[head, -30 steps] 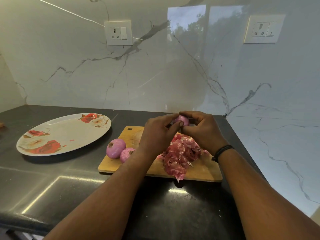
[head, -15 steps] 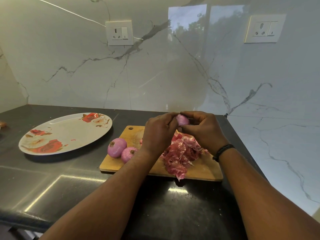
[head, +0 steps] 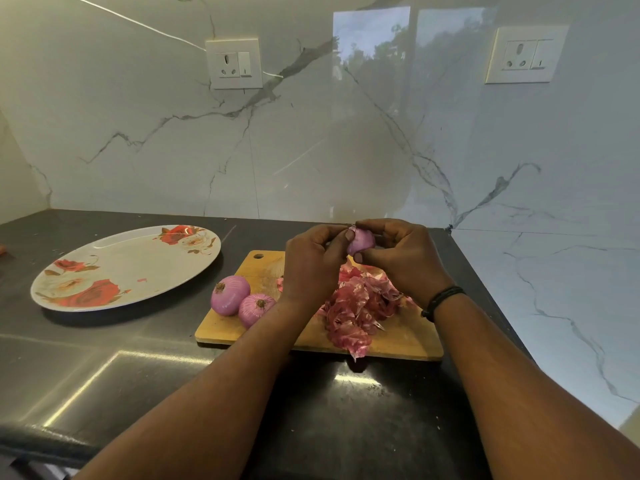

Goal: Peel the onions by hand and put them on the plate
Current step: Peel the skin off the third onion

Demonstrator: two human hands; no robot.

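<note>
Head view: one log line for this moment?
phase: peeling | both hands, left hand and right hand, hold onion above board | two onions on board | plate holds no onion

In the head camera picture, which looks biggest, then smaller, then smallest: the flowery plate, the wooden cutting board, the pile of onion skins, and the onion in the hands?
1. The cutting board and plate look about alike, too close to rank.
2. Pile of onion skins.
3. Held onion, partly covered by the fingers.
</note>
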